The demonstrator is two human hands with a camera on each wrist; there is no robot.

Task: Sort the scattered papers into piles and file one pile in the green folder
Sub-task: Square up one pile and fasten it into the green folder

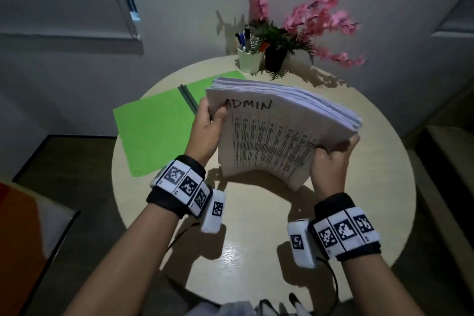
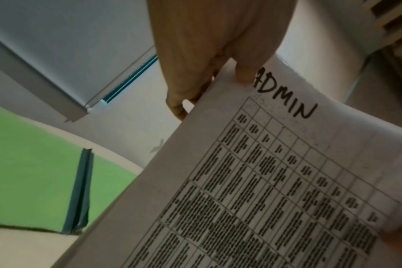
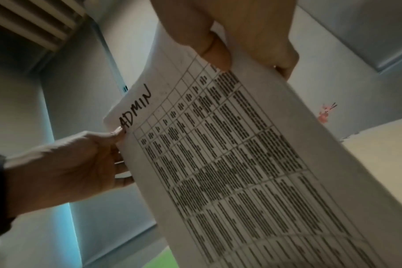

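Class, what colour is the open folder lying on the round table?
Bright green, with a darker green spine strip: the folder shows best in the head view.

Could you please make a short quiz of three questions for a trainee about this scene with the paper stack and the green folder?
1. True or false: the green folder lies open on the round table.
2. Which word is handwritten on the top sheet of the paper stack?
3. The stack is held by: A) left hand only, B) right hand only, C) both.

Key: 1 true; 2 ADMIN; 3 C.
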